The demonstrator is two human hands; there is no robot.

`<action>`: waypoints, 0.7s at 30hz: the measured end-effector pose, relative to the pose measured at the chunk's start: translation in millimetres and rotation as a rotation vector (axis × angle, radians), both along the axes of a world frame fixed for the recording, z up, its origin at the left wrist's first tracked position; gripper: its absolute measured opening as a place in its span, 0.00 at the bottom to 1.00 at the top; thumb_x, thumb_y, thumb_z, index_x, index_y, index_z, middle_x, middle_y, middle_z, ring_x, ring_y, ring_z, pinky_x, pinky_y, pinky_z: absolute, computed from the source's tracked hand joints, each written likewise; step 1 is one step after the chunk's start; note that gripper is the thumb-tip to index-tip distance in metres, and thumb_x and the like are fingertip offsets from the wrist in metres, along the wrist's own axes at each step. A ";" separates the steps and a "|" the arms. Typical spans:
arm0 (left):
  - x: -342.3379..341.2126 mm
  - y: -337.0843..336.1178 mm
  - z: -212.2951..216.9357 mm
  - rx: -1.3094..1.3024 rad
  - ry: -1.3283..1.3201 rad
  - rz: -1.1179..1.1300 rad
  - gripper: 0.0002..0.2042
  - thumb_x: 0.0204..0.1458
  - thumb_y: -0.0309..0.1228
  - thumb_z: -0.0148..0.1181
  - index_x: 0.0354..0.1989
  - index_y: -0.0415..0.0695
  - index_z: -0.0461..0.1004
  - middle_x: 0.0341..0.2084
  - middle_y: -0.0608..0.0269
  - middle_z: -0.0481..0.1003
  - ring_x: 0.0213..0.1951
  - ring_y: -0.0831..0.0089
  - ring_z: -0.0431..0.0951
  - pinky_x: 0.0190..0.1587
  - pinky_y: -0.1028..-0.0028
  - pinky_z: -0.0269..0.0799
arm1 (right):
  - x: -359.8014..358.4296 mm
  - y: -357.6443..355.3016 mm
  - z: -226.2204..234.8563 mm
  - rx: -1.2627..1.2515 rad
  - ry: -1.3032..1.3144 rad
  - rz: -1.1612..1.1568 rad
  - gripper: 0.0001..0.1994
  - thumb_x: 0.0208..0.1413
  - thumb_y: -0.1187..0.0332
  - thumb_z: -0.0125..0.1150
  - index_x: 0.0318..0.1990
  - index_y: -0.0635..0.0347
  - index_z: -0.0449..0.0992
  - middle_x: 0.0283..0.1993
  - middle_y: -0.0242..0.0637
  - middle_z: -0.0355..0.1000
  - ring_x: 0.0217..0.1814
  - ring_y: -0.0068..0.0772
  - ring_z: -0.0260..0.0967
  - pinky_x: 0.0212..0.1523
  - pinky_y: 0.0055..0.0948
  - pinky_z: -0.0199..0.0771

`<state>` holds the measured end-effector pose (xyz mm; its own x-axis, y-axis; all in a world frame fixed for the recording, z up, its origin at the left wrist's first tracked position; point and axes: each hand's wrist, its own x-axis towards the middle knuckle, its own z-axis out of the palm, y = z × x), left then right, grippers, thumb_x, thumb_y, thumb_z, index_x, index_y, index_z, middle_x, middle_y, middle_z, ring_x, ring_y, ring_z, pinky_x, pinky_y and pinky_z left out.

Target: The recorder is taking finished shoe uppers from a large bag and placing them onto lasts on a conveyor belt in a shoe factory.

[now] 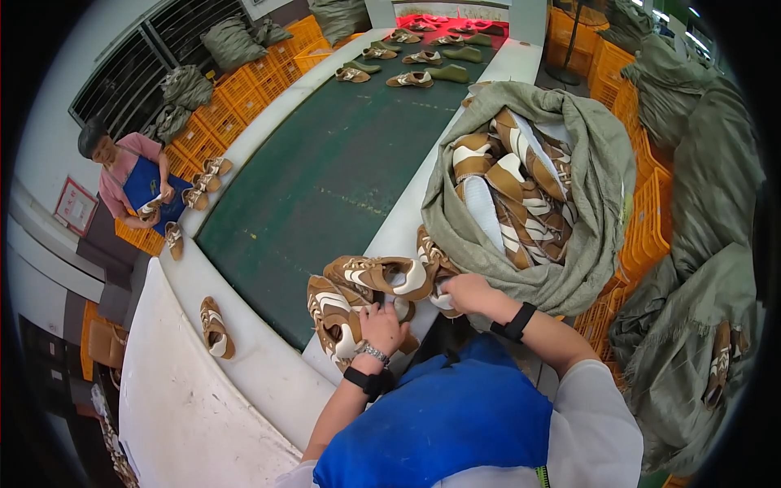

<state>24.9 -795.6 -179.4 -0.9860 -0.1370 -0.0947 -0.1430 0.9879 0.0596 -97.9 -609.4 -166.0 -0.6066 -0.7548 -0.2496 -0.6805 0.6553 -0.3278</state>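
Brown-and-white lace-up sneakers (380,275) lie bunched on the white ledge in front of me. My left hand (382,328), wearing a metal watch, is down among them. Its fingers are curled at the heel of a sneaker (332,313), and part of their grip is hidden. To the right, my right hand (467,293) is closed on the heel end of another sneaker (431,250), whose toe points away from me. That sneaker rests against a grey-green cloth sack (604,163), rolled open and heaped with similar sneakers (521,195).
A green conveyor belt (317,187) carries sneakers and green shoe lasts (449,73) near a red-lit opening. Across it, a person in a blue apron (145,183) handles a sneaker. One sneaker (215,327) lies on the left ledge. Orange crates (651,211) and sacks (691,146) line the right.
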 end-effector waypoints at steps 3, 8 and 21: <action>10.0 -2.9 -2.9 0.124 -0.026 -0.062 0.19 0.42 0.41 0.59 0.42 0.45 0.71 0.35 0.57 0.75 0.50 0.61 0.68 0.55 0.53 0.52 | -13.6 -1.1 -5.9 -0.098 0.011 -0.040 0.11 0.40 0.72 0.56 0.35 0.56 0.75 0.33 0.42 0.73 0.39 0.44 0.72 0.38 0.39 0.72; 21.0 -2.5 7.8 0.249 -0.018 -0.155 0.17 0.40 0.37 0.61 0.40 0.47 0.73 0.36 0.60 0.74 0.51 0.61 0.66 0.56 0.53 0.51 | -30.4 -21.8 -16.2 0.013 0.145 0.045 0.12 0.40 0.73 0.56 0.35 0.52 0.76 0.35 0.43 0.72 0.41 0.42 0.71 0.38 0.39 0.72; 94.0 -64.3 26.0 0.457 0.440 0.369 0.18 0.38 0.39 0.67 0.30 0.36 0.74 0.20 0.50 0.74 0.24 0.55 0.74 0.30 0.66 0.71 | -40.7 -95.5 23.6 -0.456 -0.009 0.301 0.20 0.40 0.59 0.64 0.41 0.58 0.70 0.39 0.42 0.69 0.43 0.46 0.68 0.42 0.39 0.68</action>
